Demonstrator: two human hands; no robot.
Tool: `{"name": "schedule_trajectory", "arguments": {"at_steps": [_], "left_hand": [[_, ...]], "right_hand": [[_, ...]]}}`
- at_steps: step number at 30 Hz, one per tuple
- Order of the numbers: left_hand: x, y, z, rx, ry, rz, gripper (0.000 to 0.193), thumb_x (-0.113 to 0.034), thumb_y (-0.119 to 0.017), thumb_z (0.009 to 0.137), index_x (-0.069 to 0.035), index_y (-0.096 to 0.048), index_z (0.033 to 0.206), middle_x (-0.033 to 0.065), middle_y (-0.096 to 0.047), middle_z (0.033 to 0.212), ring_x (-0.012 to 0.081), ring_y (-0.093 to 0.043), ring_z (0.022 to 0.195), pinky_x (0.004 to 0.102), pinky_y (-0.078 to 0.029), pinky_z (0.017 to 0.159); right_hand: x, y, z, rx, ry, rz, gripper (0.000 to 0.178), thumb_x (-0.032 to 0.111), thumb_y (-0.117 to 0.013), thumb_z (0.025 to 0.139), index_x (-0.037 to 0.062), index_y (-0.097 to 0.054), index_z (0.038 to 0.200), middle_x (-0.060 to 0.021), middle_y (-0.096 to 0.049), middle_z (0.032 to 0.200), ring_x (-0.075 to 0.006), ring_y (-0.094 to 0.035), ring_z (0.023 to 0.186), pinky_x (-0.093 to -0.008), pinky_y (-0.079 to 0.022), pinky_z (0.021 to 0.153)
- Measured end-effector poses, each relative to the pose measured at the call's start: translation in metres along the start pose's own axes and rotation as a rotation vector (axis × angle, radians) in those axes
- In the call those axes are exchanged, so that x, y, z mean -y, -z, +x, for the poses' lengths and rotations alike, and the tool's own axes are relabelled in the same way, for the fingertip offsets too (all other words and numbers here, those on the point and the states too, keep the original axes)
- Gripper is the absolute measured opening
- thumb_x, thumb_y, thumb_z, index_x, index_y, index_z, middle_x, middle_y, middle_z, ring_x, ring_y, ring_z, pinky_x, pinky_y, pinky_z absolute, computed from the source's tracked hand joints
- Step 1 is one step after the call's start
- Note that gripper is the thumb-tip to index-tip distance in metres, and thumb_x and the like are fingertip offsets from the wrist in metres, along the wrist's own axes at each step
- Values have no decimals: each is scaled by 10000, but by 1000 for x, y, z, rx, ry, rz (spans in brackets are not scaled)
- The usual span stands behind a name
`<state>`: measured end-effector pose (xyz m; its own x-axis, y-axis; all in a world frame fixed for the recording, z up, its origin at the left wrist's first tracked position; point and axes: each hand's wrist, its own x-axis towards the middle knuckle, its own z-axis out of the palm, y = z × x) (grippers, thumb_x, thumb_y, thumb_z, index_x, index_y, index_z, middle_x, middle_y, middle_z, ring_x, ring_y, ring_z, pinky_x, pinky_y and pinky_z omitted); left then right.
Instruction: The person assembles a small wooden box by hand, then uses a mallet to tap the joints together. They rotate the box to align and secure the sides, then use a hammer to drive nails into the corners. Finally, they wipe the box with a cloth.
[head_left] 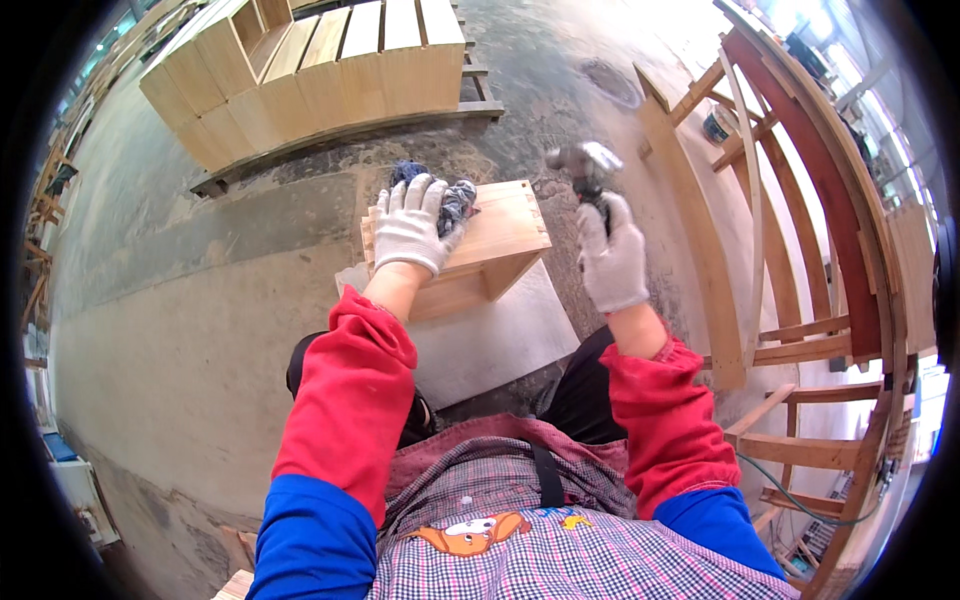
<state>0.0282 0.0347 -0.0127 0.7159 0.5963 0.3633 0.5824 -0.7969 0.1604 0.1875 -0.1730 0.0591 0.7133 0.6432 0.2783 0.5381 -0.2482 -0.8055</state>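
A pale wooden drawer box [510, 222] with jointed corners stands on a white sheet [500, 335] between my knees. On its far left part my left hand [410, 222], in a white knit glove, grips a bunched dark patterned cloth [458, 205], which sticks out on both sides of the fingers. My right hand [612, 262], gloved alike, is closed round the dark handle of a hammer [585, 160]. The hammer's metal head is raised beyond the box's right end, apart from the wood and slightly blurred.
At the far left, several wooden drawer boxes [330, 95] are stacked on a low pallet [350, 132]. A wooden rack [700, 230] with long slats and a workbench [850, 230] line the right side. A green hose [800, 505] hangs there. Bare concrete floor [180, 320] stretches to the left.
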Motion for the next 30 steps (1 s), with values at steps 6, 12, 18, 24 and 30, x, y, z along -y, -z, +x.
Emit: {"name": "schedule_trajectory", "arguments": {"at_steps": [6, 12, 18, 24, 30], "left_hand": [[2, -2, 2, -35, -22, -88, 657, -515, -673, 820, -173, -525, 1361, 83, -485, 1430, 329, -426, 1340, 518, -259, 1164], [17, -5, 1, -144, -24, -287, 540, -351, -774, 761, -132, -609, 1226, 120, -570, 1324, 348, -508, 1249, 480, -355, 1103], [98, 10, -15, -183, 688, -587, 366, -314, -732, 810, -88, -640, 1083, 173, -633, 1160, 377, -594, 1067, 465, -473, 947], [103, -3, -60, 453, 436, -337, 539, -242, -599, 876, -191, -474, 1398, 211, -493, 1418, 404, -508, 1280, 453, -424, 1086], [98, 12, -69, 624, 454, -504, 1119, -376, -821, 657, -177, -203, 1568, 167, -379, 1541, 400, -355, 1419, 432, -320, 1182]], "right_hand": [[-30, 5, 22, 203, -118, -382, 403, 421, -604, 944, 22, -623, 1004, -275, -670, 897, -460, -646, 889, -499, -499, 760], [-9, -11, 32, -19, -8, -84, 309, 311, -612, 976, 7, -614, 1029, -161, -652, 777, -264, -618, 697, -380, -489, 669], [-56, -46, 30, 88, -100, -321, 375, 404, -542, 983, 34, -586, 1027, -292, -662, 911, -488, -629, 915, -539, -484, 761], [-50, -61, 20, 49, -84, -269, 348, 369, -602, 951, 29, -591, 1023, -246, -671, 846, -426, -661, 816, -497, -499, 726], [9, -90, -40, 378, -258, -93, 283, 210, -669, 877, 2, -582, 1048, -156, -630, 800, -251, -649, 791, -375, -509, 755]]}}
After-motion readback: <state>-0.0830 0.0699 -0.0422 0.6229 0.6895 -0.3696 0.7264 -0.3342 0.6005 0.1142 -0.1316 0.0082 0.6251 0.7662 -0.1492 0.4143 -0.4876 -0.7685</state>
